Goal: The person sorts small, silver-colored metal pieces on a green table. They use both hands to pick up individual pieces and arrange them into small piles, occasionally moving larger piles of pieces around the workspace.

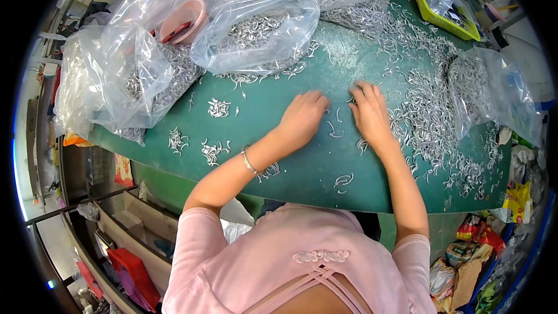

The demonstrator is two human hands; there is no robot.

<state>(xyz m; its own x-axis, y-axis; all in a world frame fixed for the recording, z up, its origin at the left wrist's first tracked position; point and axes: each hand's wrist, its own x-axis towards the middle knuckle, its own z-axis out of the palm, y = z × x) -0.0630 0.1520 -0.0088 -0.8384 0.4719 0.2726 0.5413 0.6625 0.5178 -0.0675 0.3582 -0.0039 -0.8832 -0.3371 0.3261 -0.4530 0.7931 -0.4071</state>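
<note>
Small curved silver metal pieces [427,122] lie in a wide loose spread on the green tabletop, just right of my right hand [371,113]. That hand rests palm down with bent fingers somewhat apart, and a few pieces lie by its thumb and index finger. Across a narrow gap, my left hand [303,117] has its fingers bent inward and down, the tips close together and slightly blurred; whatever they hold is hidden. Several stray pieces [334,129] lie between my hands. Left of my left forearm sit separate little heaps, among them one heap [218,108] and another [214,151].
Open clear plastic bags full of the pieces, such as one bag [256,35], line the far side. A pink bowl [185,20] with a red-handled tool stands among them. A yellow-green basket [444,9] is at far right, and another bag [471,90] slumps at the right.
</note>
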